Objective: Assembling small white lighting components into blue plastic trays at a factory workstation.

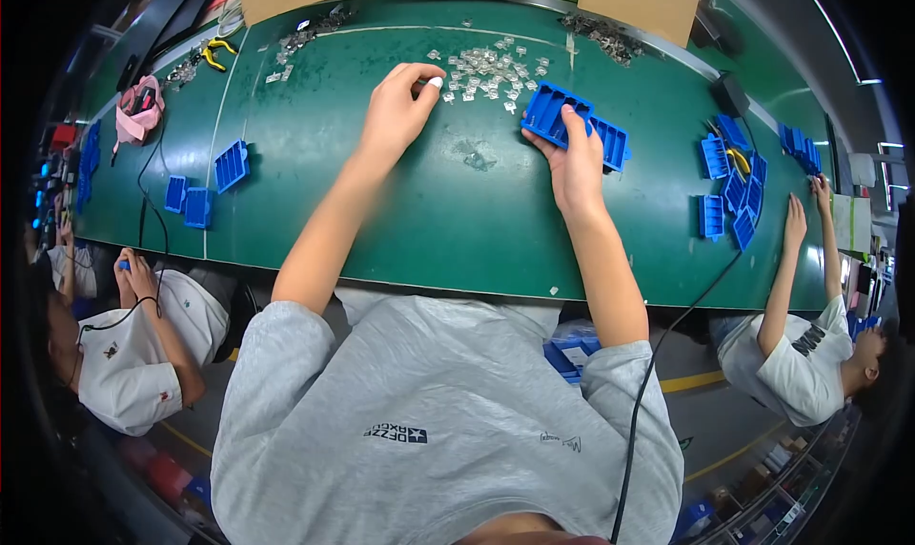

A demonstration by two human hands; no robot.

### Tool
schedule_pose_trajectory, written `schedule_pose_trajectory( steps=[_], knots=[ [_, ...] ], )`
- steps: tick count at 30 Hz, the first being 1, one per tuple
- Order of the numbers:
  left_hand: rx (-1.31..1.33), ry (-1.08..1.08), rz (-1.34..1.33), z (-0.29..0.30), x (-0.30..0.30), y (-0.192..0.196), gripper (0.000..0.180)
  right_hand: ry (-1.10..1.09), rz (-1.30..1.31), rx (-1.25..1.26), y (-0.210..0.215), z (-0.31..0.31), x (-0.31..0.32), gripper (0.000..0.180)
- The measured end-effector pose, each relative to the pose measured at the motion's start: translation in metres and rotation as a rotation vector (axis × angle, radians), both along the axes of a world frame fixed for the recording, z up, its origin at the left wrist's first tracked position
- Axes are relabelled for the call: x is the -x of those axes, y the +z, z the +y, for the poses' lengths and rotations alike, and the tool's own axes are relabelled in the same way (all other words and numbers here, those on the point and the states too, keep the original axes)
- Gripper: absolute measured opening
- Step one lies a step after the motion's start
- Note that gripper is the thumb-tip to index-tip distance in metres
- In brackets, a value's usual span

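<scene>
My right hand [578,164] grips a blue plastic case with long open slots [545,112], its thumb pressed over the near side. A second blue slotted case [611,143] shows just to the right of that hand, partly hidden by it; whether the hand touches it I cannot tell. Curled at the left edge of a loose pile of small clear-and-metal pieces [488,69] is my left hand [404,105], closed, thumb and fingers drawn together with a white covering on one tip. Anything in that pinch is too small or hidden to make out.
The green worktable [448,231] holds dark metal parts [605,38] at the back, yellow-handled pliers [217,54], a pink pouch [139,114] and more blue cases [734,188]. A black cable [658,350] hangs at my right. Co-workers sit on both sides.
</scene>
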State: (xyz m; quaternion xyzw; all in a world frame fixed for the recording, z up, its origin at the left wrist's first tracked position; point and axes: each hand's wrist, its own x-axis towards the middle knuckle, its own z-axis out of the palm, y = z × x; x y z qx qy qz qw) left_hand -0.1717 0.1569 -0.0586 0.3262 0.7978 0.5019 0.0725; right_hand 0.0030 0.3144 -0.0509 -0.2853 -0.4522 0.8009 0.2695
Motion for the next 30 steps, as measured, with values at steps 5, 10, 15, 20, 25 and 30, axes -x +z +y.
schedule_pose_trajectory(
  steps=[5, 10, 15, 20, 25, 30],
  knots=[
    [0.09, -0.11, 0.335, 0.015, 0.011, -0.013, 0.021, 0.033, 0.03, 0.017, 0.008, -0.006, 0.0, 0.035],
    [0.151, -0.192, 0.279, 0.031, 0.008, 0.001, 0.022, 0.073, -0.011, 0.044, 0.007, -0.008, -0.002, 0.036],
    [0.192, -0.206, 0.314, 0.048, 0.023, 0.003, 0.023, 0.099, -0.039, 0.046, 0.011, -0.01, -0.003, 0.037],
    [0.391, -0.287, 0.571, 0.064, 0.021, 0.011, 0.024, 0.101, -0.038, 0.069, 0.007, -0.008, -0.002, 0.029],
    [0.375, -0.289, 0.678, 0.065, 0.024, 0.007, 0.02, 0.116, -0.041, 0.068, 0.005, -0.007, -0.002, 0.028],
    [0.25, -0.283, 0.659, 0.06, 0.027, 0.002, 0.018, 0.143, -0.044, 0.052, 0.006, -0.009, -0.002, 0.027]
  ],
)
